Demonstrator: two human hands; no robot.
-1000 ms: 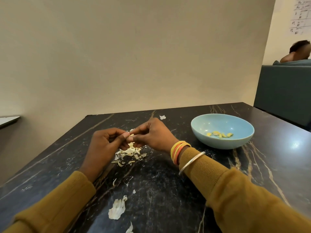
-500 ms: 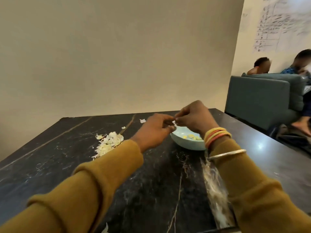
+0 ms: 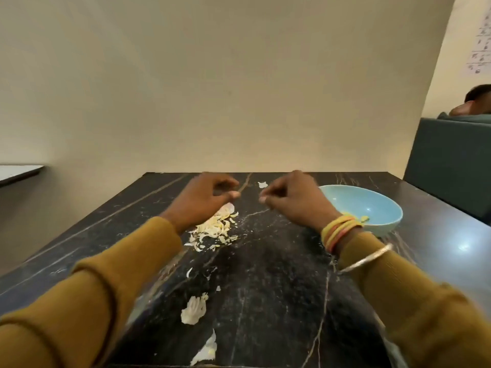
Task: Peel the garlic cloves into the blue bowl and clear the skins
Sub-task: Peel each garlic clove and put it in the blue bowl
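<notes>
Both hands hover apart over the dark stone table (image 3: pixel 279 274). The left hand (image 3: pixel 204 197) hangs with its fingers loosely curled and I see nothing in it. The right hand (image 3: pixel 289 203) has its thumb and fingertips drawn close together, and the blur keeps me from telling whether a scrap is pinched there.

The blue bowl (image 3: pixel 382 205) sits to the right, just beyond the right wrist, with a few yellowish peeled cloves (image 3: pixel 364 218) at its bottom. The main heap of skins (image 3: pixel 215 229) lies below the left hand. More loose skins lie nearer the body, one larger flake (image 3: pixel 194 310) and another (image 3: pixel 206 351) close to the table edge, and a small bit (image 3: pixel 262 184) lies far up between the hands.

The skins look papery, dry and nearly weightless, so they will likely drift or cling to fingers. Sweeping them together with the side of a hand should suit better than pinching each one. A peeled clove is probably firm but slick, best taken by its sides. No unpeeled clove shows on the table
</notes>
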